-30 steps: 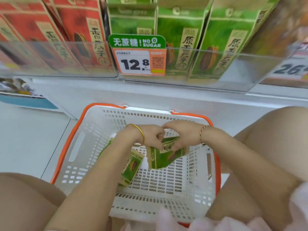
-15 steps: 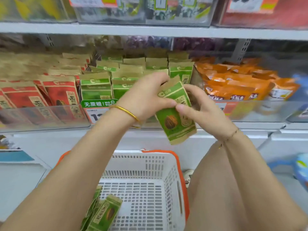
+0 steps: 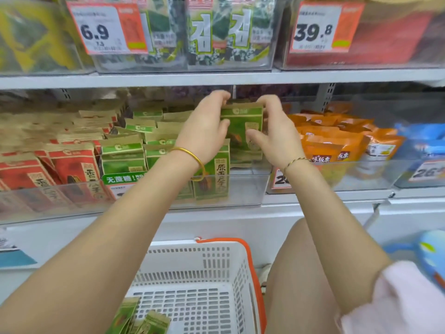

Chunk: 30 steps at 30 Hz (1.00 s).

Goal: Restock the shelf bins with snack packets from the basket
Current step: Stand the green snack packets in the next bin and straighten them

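Left hand (image 3: 204, 127) and right hand (image 3: 274, 135) stretch out above a white, orange-rimmed basket (image 3: 224, 259), whose near left corner holds a few green packets (image 3: 144, 321). With fingers curled, each hand grips one side of an upright green snack packet (image 3: 240, 126). It is held at the right end of the clear shelf bin (image 3: 240, 189), among matching green packets (image 3: 122, 155). Orange packets (image 3: 332, 141) fill the neighbouring bin.

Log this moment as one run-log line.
step: green packet held upright over clear bin | left hand: holds packet | right hand: holds packet | basket: spare packets inside
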### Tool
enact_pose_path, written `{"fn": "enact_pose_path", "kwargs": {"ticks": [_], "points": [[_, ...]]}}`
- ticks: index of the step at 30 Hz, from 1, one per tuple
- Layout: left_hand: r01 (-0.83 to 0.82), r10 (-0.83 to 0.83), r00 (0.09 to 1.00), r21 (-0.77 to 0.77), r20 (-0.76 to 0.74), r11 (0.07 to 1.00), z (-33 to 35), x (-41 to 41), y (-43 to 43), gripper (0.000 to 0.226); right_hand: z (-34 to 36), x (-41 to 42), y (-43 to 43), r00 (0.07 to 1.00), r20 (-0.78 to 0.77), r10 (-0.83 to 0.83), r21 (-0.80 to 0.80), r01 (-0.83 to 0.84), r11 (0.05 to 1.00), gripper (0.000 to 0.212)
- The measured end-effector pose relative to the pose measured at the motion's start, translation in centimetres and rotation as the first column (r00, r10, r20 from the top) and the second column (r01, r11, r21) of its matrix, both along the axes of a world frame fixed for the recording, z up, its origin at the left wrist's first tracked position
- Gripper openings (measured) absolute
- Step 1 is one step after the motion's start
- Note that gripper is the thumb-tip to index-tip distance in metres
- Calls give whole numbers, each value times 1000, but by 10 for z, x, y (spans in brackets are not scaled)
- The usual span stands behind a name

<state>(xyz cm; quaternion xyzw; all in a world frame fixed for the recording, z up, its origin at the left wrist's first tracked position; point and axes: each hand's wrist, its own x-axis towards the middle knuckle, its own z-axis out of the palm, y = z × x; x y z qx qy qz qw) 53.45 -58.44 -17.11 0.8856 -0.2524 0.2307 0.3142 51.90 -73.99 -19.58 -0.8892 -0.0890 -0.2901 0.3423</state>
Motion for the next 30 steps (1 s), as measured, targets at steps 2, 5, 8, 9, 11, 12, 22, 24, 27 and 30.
{"fn": "enact_pose_path", "kwargs": {"ticks": [2,5,8,9,11,12,22,24,27,30], "points": [[-51,55,997,79,-49,996,-9,3,0,47,-7,10,-1,992,-75,-102,-137,91,986,41],[-164,175,984,227,-31,960,-18,4,-1,42,-9,26,-8,949,-212,-233,-204,190,960,43],[-226,231,972,369,32,901,-26,3,-2,35,-7,39,-12,925,-244,-291,-275,221,935,29],[-228,234,972,410,36,883,-29,4,-1,35,-5,42,-11,930,-213,-301,-325,223,919,23],[-229,235,971,468,46,854,-34,4,0,38,-1,48,-8,936,-159,-313,-395,230,889,19],[-230,232,971,483,57,845,-36,5,0,38,2,50,-7,933,-156,-325,-403,240,883,20],[-233,208,973,475,105,849,-40,4,3,38,-10,62,4,888,-94,-451,-325,401,857,49],[-236,202,972,460,123,856,-42,3,5,38,-11,56,2,893,-75,-445,-301,405,864,46],[-247,183,964,405,191,880,-47,1,9,34,-8,37,4,908,-62,-414,-224,391,892,36],[-257,157,918,243,364,935,-54,-13,18,28,-14,1,13,937,-48,-347,-149,337,930,25]]}}
